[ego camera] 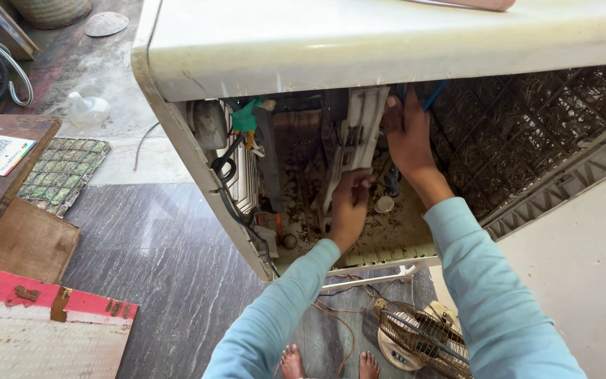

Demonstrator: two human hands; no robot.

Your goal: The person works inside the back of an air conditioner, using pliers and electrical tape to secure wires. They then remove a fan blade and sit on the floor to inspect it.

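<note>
Seen from above: a large cream-coloured metal cooler cabinet (387, 42) with its side panel off, tipped open toward the viewer, dusty interior exposed. Inside, near the middle, a tall off-white ribbed plastic panel (355, 140) standing roughly upright, slightly tilted. Left hand (351, 207) low in the opening, fingers closed around the lower edge of that panel. Right hand (407, 133) higher and just to the right, fingers curled over the panel's upper right edge; whether firmly clamped or only resting there, impossible to tell. A thin blue wire (435, 95) running up just beside the right hand. To the left within the cabinet, black cables (227, 168) looping down past a green plastic fitting (247, 119). To the right, a dark wire grille packed with brown straw padding (527, 126) lining the cabinet wall. Debris and dust over the cabinet floor. Both arms in light blue-green long sleeves (499, 302). Below, bare feet (327, 365) on the dark grey streaked stone floor (170, 267), near a round rusty wire fan guard (422, 337) and thin brown wires (345, 309). At far left, a loose rectangular greenish mesh pad (61, 172) lying on the ground.
</note>
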